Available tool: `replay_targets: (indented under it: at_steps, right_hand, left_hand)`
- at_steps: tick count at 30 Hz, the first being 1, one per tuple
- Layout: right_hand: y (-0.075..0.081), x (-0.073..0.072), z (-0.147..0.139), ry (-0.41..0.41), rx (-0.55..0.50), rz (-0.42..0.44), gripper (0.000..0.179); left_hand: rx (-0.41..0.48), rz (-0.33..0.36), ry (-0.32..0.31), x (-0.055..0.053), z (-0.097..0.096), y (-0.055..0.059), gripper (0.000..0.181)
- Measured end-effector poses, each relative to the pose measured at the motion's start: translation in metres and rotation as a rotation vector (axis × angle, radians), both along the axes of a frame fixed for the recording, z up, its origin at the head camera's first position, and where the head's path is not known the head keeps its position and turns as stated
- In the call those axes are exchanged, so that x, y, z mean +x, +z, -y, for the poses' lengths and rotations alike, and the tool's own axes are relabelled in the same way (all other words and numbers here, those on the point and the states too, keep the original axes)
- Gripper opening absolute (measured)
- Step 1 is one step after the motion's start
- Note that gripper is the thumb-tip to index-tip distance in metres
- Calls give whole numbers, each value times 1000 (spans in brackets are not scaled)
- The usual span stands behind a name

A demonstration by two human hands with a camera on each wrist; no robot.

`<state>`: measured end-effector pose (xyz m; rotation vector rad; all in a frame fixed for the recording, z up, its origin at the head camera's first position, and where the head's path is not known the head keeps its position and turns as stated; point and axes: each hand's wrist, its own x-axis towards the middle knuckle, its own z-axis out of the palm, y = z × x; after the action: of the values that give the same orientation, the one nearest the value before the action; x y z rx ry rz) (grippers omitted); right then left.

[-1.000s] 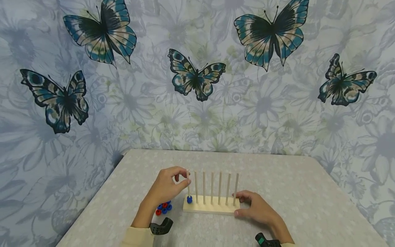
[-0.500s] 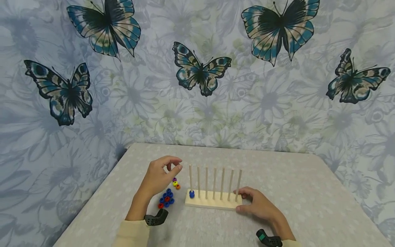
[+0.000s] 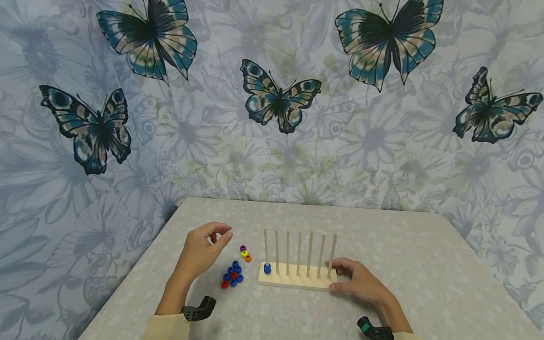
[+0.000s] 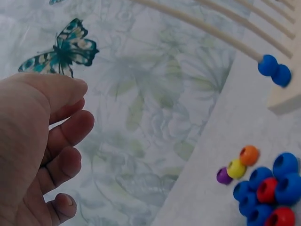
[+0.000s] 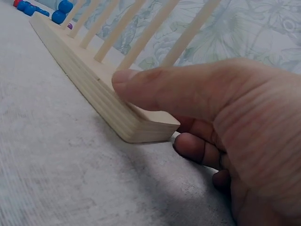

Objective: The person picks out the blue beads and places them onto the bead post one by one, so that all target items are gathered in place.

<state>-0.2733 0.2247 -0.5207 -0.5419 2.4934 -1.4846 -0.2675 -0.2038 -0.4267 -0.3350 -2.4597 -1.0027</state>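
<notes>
Left hand is loosely curled, holding nothing. Right hand grips the wooden base at its right end, presumably to steady it. Seven pegs stand upright; leftmost carries two stacked blue beads, threaded so they likely stay put. On the table, left of the base: six loose blue beads clustered with two red beads; beyond, one purple bead, one yellow bead, one orange bead.

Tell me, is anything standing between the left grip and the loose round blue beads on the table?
Nothing visible: there's open space from the left grip to the loose blue beads. The round purple, yellow and orange beads lie to the right of that path.
</notes>
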Motion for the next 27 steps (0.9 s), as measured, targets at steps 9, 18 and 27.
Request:
replay_targets:
  at_steps: [9, 18, 27]
  right_hand:
    - [-2, 0, 1, 16, -16, -12, 56]
    - [1, 0, 0, -2, 6, -13, 58]
    - [3, 2, 2, 2, -3, -13, 59]
  left_hand:
    - [12, 31, 2, 2, 8, -27, 12]
    - [10, 78, -3, 4, 7, -34, 13]
    - [-10, 196, 21, 2, 5, -43, 13]
